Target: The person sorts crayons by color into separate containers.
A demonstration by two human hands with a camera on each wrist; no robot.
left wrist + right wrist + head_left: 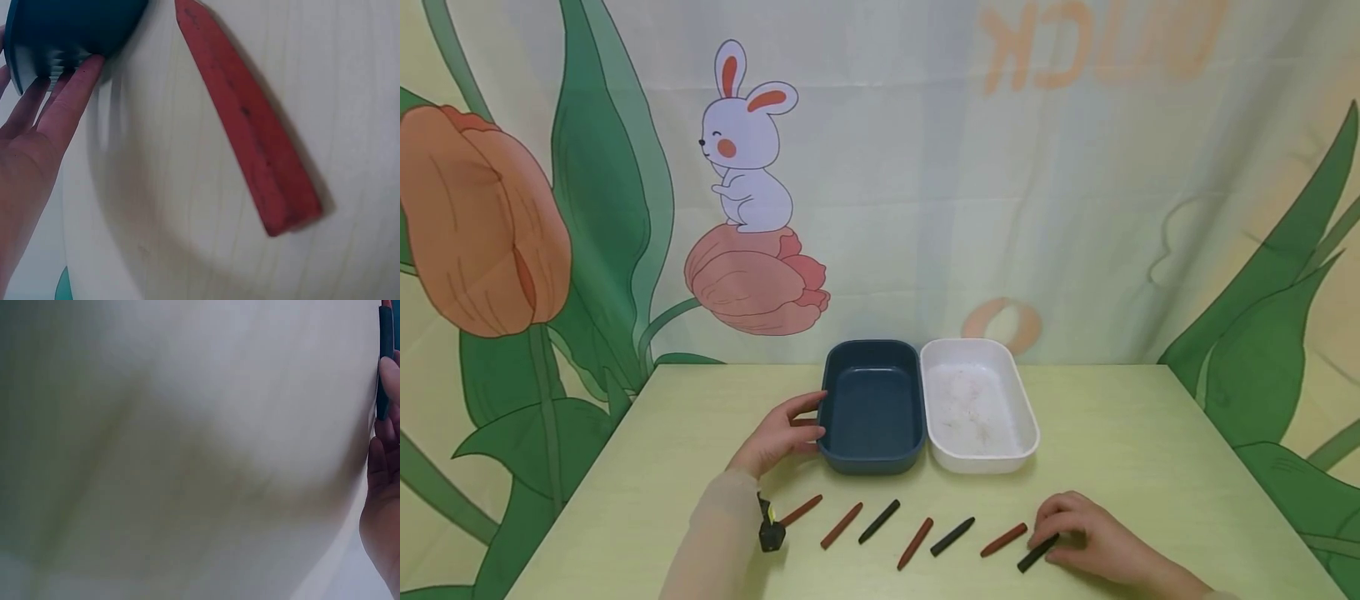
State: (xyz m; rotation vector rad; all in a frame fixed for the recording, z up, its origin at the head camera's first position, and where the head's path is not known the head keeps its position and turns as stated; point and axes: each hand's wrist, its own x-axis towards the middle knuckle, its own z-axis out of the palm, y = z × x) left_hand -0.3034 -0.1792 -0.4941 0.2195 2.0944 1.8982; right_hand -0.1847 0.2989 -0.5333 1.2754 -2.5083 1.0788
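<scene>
My left hand (778, 433) touches the left wall of a dark blue tray (871, 465), its fingers fairly straight. In the left wrist view, its fingertips (94, 62) rest against the outside of that tray. My right hand (1086, 533) pinches a black crayon (1037, 554) at the right end of a loose row, and the right wrist view shows the thumb (390, 378) lying on it. Beside it lies a red-brown crayon (1003, 540). Another red-brown crayon (802, 509), partly hidden by the wrist camera, lies below my left hand.
A white tray (1026, 412) with faint smudges stands against the blue tray's right side. Between the hands lie more crayons, including a red-brown one (915, 543) and black ones (878, 522). A printed curtain (887, 208) hangs behind the pale table (1120, 442).
</scene>
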